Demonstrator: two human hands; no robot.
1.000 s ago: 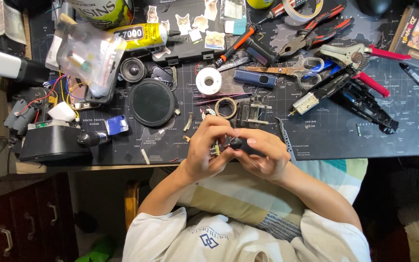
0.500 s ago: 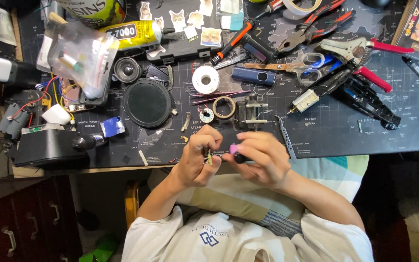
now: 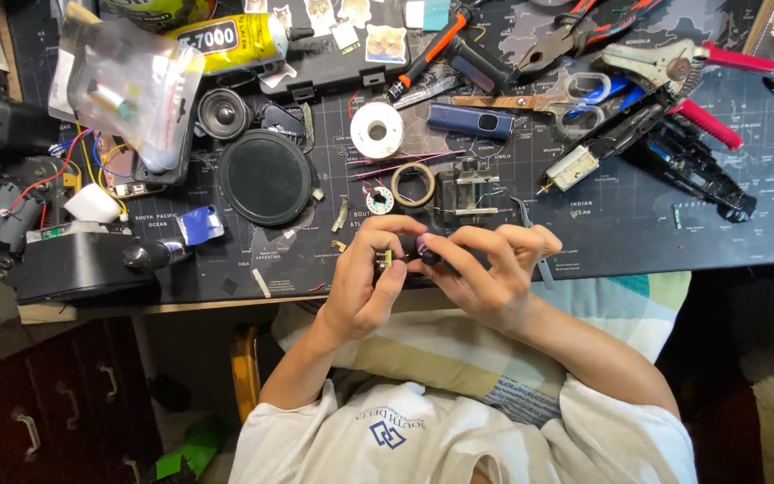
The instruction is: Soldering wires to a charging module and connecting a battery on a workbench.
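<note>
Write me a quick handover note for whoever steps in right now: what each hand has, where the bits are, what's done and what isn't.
Left hand: pinching a small metal part at the desk's front edge.
Right hand: gripping a small dark piece with a purple end, held against the metal part.
Nearby on the dark world-map mat: tape ring, small black clamp-like block, white solder spool, round black disc. Pliers and cutters lie top right.
Done: both pieces are picked up and brought together.
Left: whether they are joined cannot be seen; the fingers hide the contact.
</note>
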